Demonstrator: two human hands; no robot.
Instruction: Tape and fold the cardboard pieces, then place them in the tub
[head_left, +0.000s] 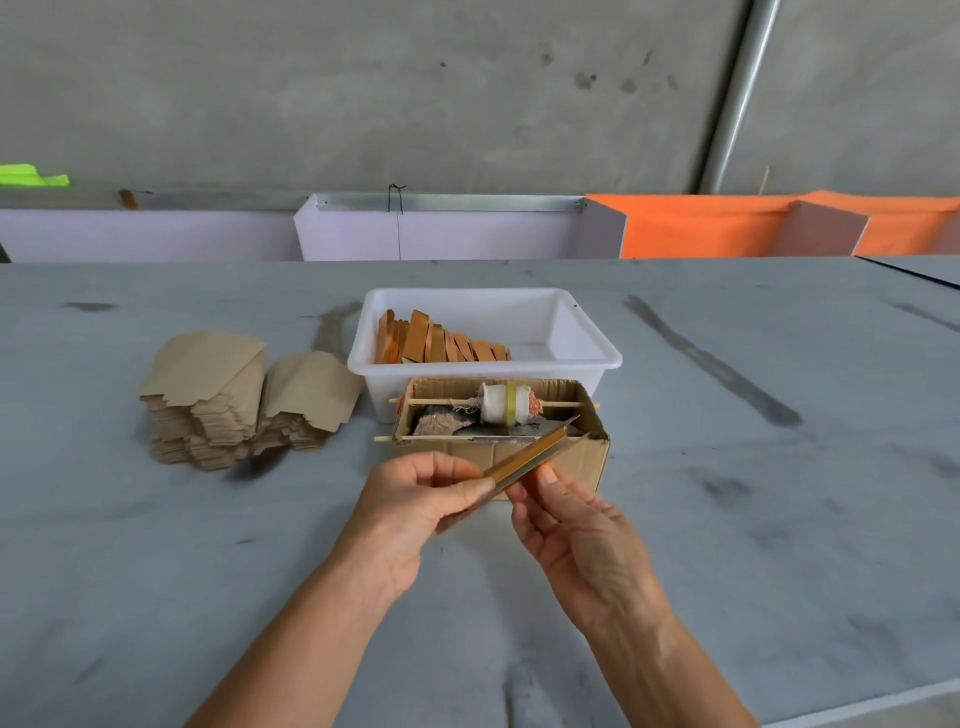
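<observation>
A folded cardboard piece (535, 457) is held edge-on between both hands, just in front of the tape box. My left hand (415, 499) pinches its near end between thumb and fingers. My right hand (561, 514) pinches it from the right side with curled fingers. The white tub (587, 353) stands behind and holds a row of several folded orange-brown pieces (441, 340) along its left side. Two stacks of flat cardboard pieces (239, 400) lie on the table to the left.
A small open cardboard box (587, 452) sits directly before the tub, with a tape roll (506, 402) on a wooden stick across it. The grey table (753, 493) spreads wide on both sides. Lilac and orange panels line its far edge.
</observation>
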